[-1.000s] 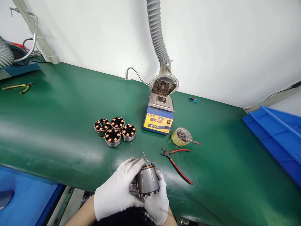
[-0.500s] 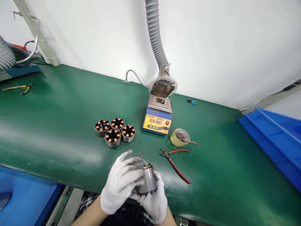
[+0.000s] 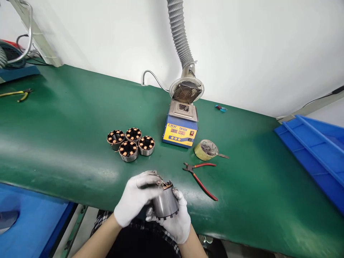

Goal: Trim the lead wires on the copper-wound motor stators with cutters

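Your left grip (image 3: pixel 138 193) has drawn in from spread fingers to the wire (image 3: pixel 165 184) atop one held stator (image 3: pixel 166 204); blur hides whether it pinches. Your right grip (image 3: pixel 178 222) curls closed around that stator's right side and underside. Four more stators (image 3: pixel 128 157) stand farther left; right, one red-handled cutter (image 3: pixel 190 168), one tub (image 3: pixel 200 153).

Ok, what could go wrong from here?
1. The left hand has its fingertips at the thin wire on top of the metal cylinder; a hard tug might kink or snap it.
2. The right hand holds the cylinder tilted, above the bench edge; a loosened gloved grip could drop it.
3. The red-handled pliers lie open nearby and could get knocked.
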Demonstrator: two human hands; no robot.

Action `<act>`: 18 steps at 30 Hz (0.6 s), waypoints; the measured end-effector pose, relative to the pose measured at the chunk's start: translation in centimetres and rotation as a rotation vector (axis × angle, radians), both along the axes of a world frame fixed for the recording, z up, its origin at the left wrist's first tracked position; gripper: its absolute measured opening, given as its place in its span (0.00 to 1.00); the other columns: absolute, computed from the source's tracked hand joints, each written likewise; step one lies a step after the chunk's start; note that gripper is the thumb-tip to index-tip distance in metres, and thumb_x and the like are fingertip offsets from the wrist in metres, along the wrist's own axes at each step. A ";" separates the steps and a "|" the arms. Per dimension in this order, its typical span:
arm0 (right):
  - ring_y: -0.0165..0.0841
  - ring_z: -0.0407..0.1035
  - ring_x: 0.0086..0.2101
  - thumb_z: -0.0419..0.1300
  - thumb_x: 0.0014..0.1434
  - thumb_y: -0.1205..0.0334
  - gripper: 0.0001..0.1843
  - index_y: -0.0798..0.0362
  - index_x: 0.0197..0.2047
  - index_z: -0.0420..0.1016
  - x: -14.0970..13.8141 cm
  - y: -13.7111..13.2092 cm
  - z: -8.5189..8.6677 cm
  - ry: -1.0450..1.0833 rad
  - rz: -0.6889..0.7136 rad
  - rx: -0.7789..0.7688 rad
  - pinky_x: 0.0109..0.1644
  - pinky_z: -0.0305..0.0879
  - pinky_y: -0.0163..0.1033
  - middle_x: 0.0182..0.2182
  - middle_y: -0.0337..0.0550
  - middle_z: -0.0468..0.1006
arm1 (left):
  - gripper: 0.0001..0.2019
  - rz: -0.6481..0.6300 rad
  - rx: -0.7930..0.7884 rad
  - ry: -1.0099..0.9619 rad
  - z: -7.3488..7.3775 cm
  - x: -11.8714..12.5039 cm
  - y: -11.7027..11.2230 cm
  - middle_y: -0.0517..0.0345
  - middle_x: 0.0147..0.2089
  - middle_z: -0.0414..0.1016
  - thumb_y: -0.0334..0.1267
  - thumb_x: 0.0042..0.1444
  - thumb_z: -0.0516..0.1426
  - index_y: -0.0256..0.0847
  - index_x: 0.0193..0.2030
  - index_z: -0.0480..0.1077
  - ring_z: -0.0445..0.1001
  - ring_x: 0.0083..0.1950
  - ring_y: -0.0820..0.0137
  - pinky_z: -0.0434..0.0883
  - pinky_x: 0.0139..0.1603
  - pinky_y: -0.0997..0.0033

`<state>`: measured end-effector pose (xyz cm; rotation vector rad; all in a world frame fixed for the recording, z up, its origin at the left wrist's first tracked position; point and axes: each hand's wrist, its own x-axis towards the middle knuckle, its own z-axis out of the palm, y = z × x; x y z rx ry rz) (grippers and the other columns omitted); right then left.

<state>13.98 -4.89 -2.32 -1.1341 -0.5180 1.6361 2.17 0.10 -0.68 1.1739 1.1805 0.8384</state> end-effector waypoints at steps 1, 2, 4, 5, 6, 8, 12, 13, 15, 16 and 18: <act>0.40 0.72 0.25 0.47 0.51 0.40 0.28 0.57 0.32 0.75 0.1 0.0 0.1 0.119 0.061 -0.021 0.28 0.70 0.46 0.23 0.48 0.77 | 0.10 0.103 -0.085 -0.051 -0.1 0.4 0.5 0.52 0.33 0.76 0.41 0.37 0.64 0.37 0.26 0.73 0.74 0.35 0.62 0.72 0.38 0.65; 0.40 0.72 0.26 0.48 0.49 0.40 0.29 0.57 0.34 0.75 0.2 -0.1 0.2 0.215 0.115 -0.043 0.28 0.70 0.46 0.24 0.49 0.77 | 0.10 0.197 -0.147 -0.104 -0.2 0.6 1.1 0.54 0.29 0.75 0.41 0.39 0.63 0.36 0.24 0.72 0.73 0.30 0.66 0.72 0.33 0.68; 0.41 0.73 0.29 0.53 0.47 0.43 0.28 0.57 0.41 0.72 0.6 -0.4 0.3 0.248 0.114 -0.033 0.31 0.70 0.47 0.28 0.50 0.77 | 0.13 0.341 -0.172 -0.239 -0.6 0.3 2.0 0.57 0.25 0.73 0.44 0.39 0.64 0.36 0.26 0.71 0.71 0.27 0.70 0.71 0.33 0.71; 0.41 0.73 0.31 0.57 0.45 0.47 0.28 0.57 0.45 0.69 0.7 -0.6 0.2 0.183 0.075 -0.001 0.32 0.70 0.46 0.31 0.49 0.77 | 0.15 0.372 -0.153 -0.325 -0.8 -0.1 2.2 0.58 0.27 0.74 0.46 0.41 0.64 0.36 0.29 0.71 0.72 0.30 0.70 0.71 0.38 0.71; 0.41 0.73 0.33 0.61 0.42 0.51 0.32 0.55 0.50 0.66 0.8 -0.8 0.0 0.083 0.030 0.029 0.34 0.70 0.45 0.33 0.48 0.77 | 0.17 0.357 -0.145 -0.399 -0.9 -0.5 2.3 0.57 0.30 0.75 0.49 0.43 0.62 0.36 0.32 0.72 0.73 0.35 0.69 0.70 0.43 0.70; 0.40 0.73 0.36 0.65 0.38 0.59 0.42 0.52 0.57 0.57 0.6 -1.1 -0.8 -0.172 -0.071 0.082 0.39 0.70 0.44 0.38 0.47 0.76 | 0.22 0.174 -0.195 -0.439 -0.8 -1.0 1.9 0.54 0.40 0.76 0.53 0.47 0.58 0.38 0.43 0.70 0.72 0.45 0.67 0.65 0.53 0.66; 0.45 0.68 0.47 0.68 0.36 0.61 0.52 0.54 0.62 0.47 -0.8 -1.6 -3.5 -0.689 -0.168 0.274 0.49 0.67 0.48 0.49 0.56 0.70 | 0.21 -0.222 -0.232 -0.198 0.0 0.5 1.0 0.51 0.42 0.76 0.50 0.49 0.57 0.37 0.44 0.71 0.71 0.49 0.61 0.63 0.55 0.61; 0.48 0.66 0.49 0.69 0.36 0.60 0.53 0.55 0.62 0.47 -1.1 -1.7 -4.2 -0.796 -0.164 0.347 0.50 0.66 0.49 0.51 0.59 0.68 | 0.19 -0.218 -0.211 -0.169 0.2 1.1 1.1 0.51 0.40 0.76 0.49 0.50 0.56 0.36 0.41 0.73 0.71 0.47 0.61 0.64 0.54 0.61; 0.50 0.65 0.50 0.68 0.38 0.56 0.53 0.57 0.62 0.46 -1.3 -1.9 -5.3 -0.963 -0.176 0.448 0.50 0.65 0.52 0.53 0.62 0.66 | 0.16 -0.129 -0.218 -0.195 0.5 1.8 1.6 0.52 0.36 0.77 0.48 0.50 0.56 0.35 0.35 0.73 0.73 0.43 0.62 0.67 0.49 0.63; 0.51 0.66 0.49 0.68 0.39 0.55 0.52 0.57 0.63 0.46 -1.3 -2.0 -5.6 -1.027 -0.199 0.470 0.49 0.66 0.53 0.52 0.63 0.67 | 0.16 -0.063 -0.240 -0.250 0.6 1.8 1.9 0.52 0.35 0.77 0.48 0.50 0.56 0.35 0.34 0.73 0.74 0.41 0.63 0.68 0.47 0.64; 0.51 0.68 0.47 0.68 0.39 0.53 0.53 0.58 0.62 0.46 -1.0 -2.0 -5.9 -1.105 -0.230 0.483 0.47 0.67 0.53 0.50 0.63 0.69 | 0.18 0.124 -0.246 -0.383 0.8 1.0 2.3 0.52 0.37 0.77 0.50 0.48 0.57 0.36 0.36 0.71 0.74 0.41 0.64 0.68 0.46 0.66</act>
